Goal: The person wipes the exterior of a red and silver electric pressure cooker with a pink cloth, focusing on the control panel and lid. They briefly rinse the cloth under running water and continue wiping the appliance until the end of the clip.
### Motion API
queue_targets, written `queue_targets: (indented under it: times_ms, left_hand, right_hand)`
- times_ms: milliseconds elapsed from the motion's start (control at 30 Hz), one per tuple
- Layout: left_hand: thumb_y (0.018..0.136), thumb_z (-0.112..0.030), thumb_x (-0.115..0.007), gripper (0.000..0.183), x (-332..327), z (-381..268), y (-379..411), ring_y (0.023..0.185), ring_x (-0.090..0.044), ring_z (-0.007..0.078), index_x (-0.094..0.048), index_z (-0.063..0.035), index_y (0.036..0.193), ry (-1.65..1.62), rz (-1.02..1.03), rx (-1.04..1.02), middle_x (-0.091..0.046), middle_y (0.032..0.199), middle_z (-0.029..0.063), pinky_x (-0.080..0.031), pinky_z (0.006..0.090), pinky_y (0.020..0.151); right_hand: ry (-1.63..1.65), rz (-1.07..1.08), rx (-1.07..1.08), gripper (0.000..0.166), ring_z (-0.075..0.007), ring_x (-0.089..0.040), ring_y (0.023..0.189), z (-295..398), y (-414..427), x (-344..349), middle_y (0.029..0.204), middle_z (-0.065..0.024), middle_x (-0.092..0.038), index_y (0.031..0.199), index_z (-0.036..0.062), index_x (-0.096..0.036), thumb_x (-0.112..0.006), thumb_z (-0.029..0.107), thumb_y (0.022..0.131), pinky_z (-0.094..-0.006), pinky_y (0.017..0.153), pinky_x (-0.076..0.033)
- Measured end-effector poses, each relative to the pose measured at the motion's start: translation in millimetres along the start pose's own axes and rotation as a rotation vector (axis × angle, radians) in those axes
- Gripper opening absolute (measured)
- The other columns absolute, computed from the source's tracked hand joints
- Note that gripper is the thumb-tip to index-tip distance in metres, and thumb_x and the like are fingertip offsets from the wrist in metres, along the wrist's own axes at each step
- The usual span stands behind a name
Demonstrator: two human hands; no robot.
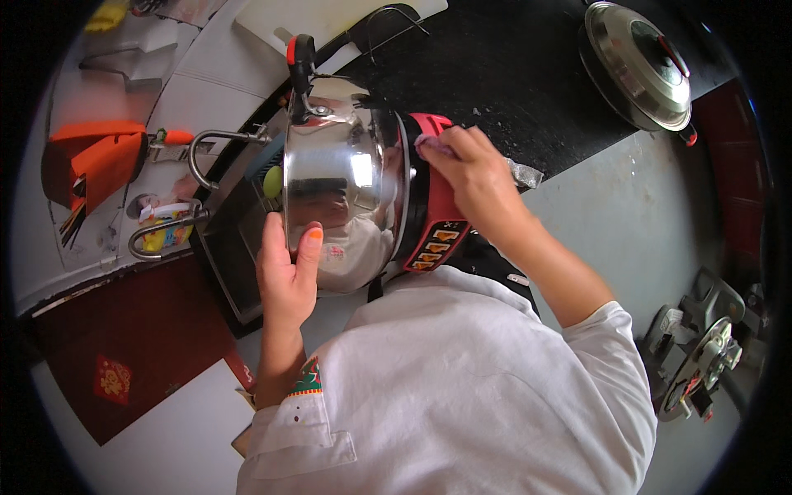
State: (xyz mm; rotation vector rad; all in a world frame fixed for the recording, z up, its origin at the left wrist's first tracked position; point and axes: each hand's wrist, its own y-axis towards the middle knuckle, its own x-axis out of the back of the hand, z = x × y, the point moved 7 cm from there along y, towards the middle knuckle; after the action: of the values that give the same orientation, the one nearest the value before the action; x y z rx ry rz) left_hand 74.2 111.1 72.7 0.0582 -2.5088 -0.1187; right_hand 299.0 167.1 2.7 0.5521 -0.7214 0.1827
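A shiny metal cooking pot (337, 167), with a black side handle that has a red inset, is tilted on its side in front of me. Its black and red base section (442, 192) bears food pictures and faces right. My left hand (291, 269) grips the pot's rim, thumb on the outer wall; its other fingers are partly hidden. In my right hand (476, 170) is a bunched purplish cloth (433, 147), pressed against the red base section. Behind my right wrist lies a silvery crumpled item (525, 174).
A lidded metal pan (646, 65) stands on the black countertop (495, 74) at the upper right. Left of the pot are a dark sink (238, 247) and curved metal taps (201, 151). A cutting board (266, 21) and a black knife or cleaver (383, 28) lie at the top.
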Motion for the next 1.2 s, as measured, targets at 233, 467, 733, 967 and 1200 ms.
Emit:
queue_targets:
  times_ms: [233,467,733,967,1200]
  left_hand:
    - [0.100,-0.019,-0.060,0.020,4,9,1,0.077,-0.053,0.0096,-0.054,0.0002,0.104,-0.033,0.011,0.011,-0.061,0.091,0.0044,-0.046,0.0238,0.072]
    - [0.098,-0.021,-0.063,0.023,0,5,-8,0.075,-0.054,0.0079,-0.054,-0.0001,0.103,0.007,0.057,-0.028,-0.061,0.085,0.0047,-0.047,0.0236,0.066]
    - [0.098,-0.022,-0.063,0.021,10,14,-3,0.068,-0.050,0.0080,-0.055,-0.0017,0.099,0.071,-0.006,-0.021,-0.062,0.084,0.0026,-0.042,0.0228,0.061]
    - [0.095,-0.014,-0.065,0.023,22,32,-6,0.075,-0.055,0.0059,-0.055,0.0017,0.109,-0.029,0.016,-0.025,-0.062,0.096,0.0026,-0.043,0.0179,0.064]
    - [0.089,-0.020,-0.075,0.042,42,58,-13,0.068,-0.052,0.0037,-0.054,0.0024,0.118,-0.128,-0.069,-0.040,-0.059,0.091,0.0010,-0.051,0.0208,0.070]
  right_hand:
    - [0.120,0.070,0.145,0.028,-0.0248,-0.056,0.092,22,-32,8,0.099,-0.0065,-0.058,0.108,0.0021,-0.071,-0.064,0.004,0.081,-0.0355,0.081,-0.051]
    - [-0.035,0.017,-0.045,0.030,-0.0296,-0.058,0.093,-61,22,-21,0.095,-0.0106,-0.059,0.108,0.0065,-0.073,-0.056,0.004,0.083,-0.0366,0.082,-0.051]
    - [0.128,-0.127,0.025,0.036,-0.0312,-0.057,0.089,-10,-36,0,0.094,-0.0140,-0.056,0.109,0.0044,-0.072,-0.058,-0.005,0.077,-0.0382,0.080,-0.049]
    - [0.179,-0.270,-0.072,0.053,-0.0279,-0.057,0.087,-34,-48,1,0.099,-0.0113,-0.058,0.112,0.0105,-0.074,-0.064,-0.015,0.067,-0.0356,0.075,-0.051]
    - [0.444,-0.210,-0.119,0.056,-0.0273,-0.058,0.086,-47,-18,-13,0.097,-0.0104,-0.057,0.112,0.0157,-0.075,-0.060,-0.019,0.070,-0.0343,0.075,-0.051]
